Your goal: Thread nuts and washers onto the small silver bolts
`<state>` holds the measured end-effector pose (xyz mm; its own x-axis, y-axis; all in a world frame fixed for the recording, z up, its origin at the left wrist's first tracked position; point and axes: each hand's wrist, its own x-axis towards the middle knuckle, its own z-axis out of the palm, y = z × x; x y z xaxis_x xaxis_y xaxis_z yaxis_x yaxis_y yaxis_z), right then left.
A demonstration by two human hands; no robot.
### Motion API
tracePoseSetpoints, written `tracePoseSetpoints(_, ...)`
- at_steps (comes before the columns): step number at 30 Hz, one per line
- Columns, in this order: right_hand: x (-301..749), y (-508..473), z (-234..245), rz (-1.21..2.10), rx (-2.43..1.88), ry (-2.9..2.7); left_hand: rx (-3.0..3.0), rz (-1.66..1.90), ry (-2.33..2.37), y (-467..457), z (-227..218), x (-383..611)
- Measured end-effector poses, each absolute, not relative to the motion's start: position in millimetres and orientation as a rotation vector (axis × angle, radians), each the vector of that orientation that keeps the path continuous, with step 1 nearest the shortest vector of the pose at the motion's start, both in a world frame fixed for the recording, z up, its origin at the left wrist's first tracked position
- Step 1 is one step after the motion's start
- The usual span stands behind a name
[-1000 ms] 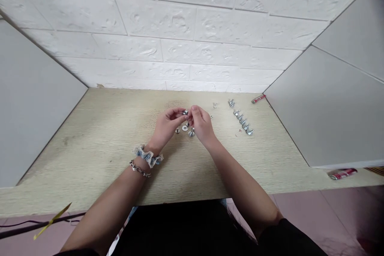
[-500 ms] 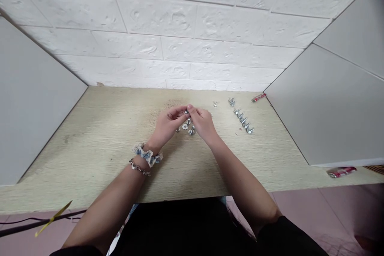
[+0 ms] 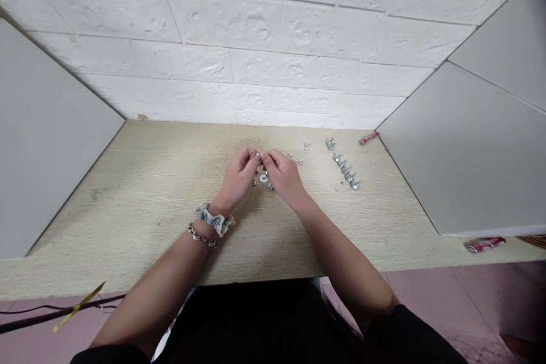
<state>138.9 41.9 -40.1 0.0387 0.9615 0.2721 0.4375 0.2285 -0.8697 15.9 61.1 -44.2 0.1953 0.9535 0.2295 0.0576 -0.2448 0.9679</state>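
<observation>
My left hand [image 3: 240,175] and my right hand [image 3: 283,175] meet over the table, thumbs and fingers closed in a pinch. Between their fingertips is a small silver metal fastener [image 3: 258,154], mostly covered, so I cannot tell its exact kind. Just below the fingers lies a flat round washer [image 3: 264,178]. Beside it are a small metal piece [image 3: 253,182] on the left and a bolt-like piece [image 3: 271,186] on the right, partly under my right hand. A nut [image 3: 301,162] rests to the right of my right hand.
Several bolts with washers [image 3: 347,171] form a slanting row on the right, with more metal hardware [image 3: 330,144] behind them. A small V-shaped metal piece [image 3: 306,147] lies nearer the middle. Red batteries [image 3: 368,138] [image 3: 486,245] sit by the right panel [image 3: 469,153]. A brick-patterned wall [image 3: 256,68] closes the back.
Both hands have shifted slightly left, and the fingertips have turned around the small fastener. The nut right of my right hand now shows more fully. The loose pieces below are partly re-covered.
</observation>
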Motion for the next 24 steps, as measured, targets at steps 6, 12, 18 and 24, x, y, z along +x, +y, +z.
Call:
tracePoseSetpoints(6, 141.5, 43.3, -43.3, 0.46, -1.292, -1.729, 1.502, 1.139, 0.995, 63.0, -42.6, 15.1)
tracePoseSetpoints(12, 142.4, 44.9, -47.5, 0.404, -1.196, -1.784, 1.511, 1.127, 0.972, 62.4, -37.1, 12.5)
tracePoseSetpoints(18, 141.1, 43.8, -47.9, 0.362, -1.097, -1.834, 1.512, 1.152, 1.069, 63.0, -31.4, 9.7)
tracePoseSetpoints(24, 136.9, 43.6, -47.9, 0.57, -1.116, -1.652, 1.505, 1.158, 1.037, 59.3, -28.8, 12.1)
